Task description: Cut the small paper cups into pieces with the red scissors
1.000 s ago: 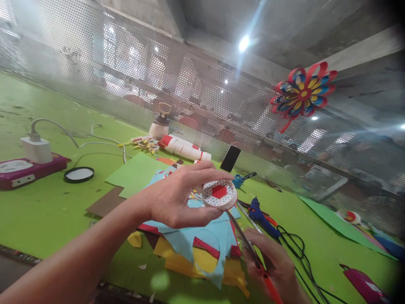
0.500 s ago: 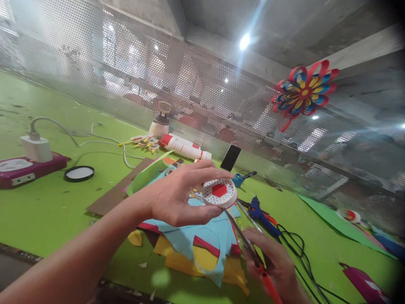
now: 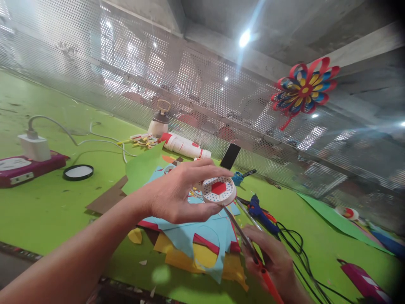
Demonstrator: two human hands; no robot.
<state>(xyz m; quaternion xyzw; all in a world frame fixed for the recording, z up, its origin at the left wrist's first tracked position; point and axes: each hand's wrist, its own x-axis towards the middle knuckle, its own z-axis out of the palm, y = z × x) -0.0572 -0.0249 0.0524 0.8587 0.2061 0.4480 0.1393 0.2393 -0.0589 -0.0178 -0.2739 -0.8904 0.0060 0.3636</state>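
Observation:
My left hand (image 3: 177, 194) is pinched on a small round paper disc (image 3: 219, 190), white with dots and a red hexagon in its middle, held above the table. My right hand (image 3: 272, 259) grips orange-handled scissors (image 3: 249, 245) low on the right, and their blades reach up to the disc's lower edge. Beneath both hands lies a pile of cut coloured paper (image 3: 196, 240) in light blue, yellow and red.
The green table (image 3: 47, 202) carries a green sheet (image 3: 141, 166) lifted at one edge, brown card (image 3: 106, 198), a round mirror (image 3: 78, 172), a magenta power strip (image 3: 22, 166) with a white charger, a blue glue gun (image 3: 257, 211) with black cable, rolled cups (image 3: 183, 147). A paper flower (image 3: 303, 90) hangs on the mesh wall.
The green sheet behind my left hand has lifted and folded up at its edge. Both hands stay almost where they were, with the disc and scissors still held.

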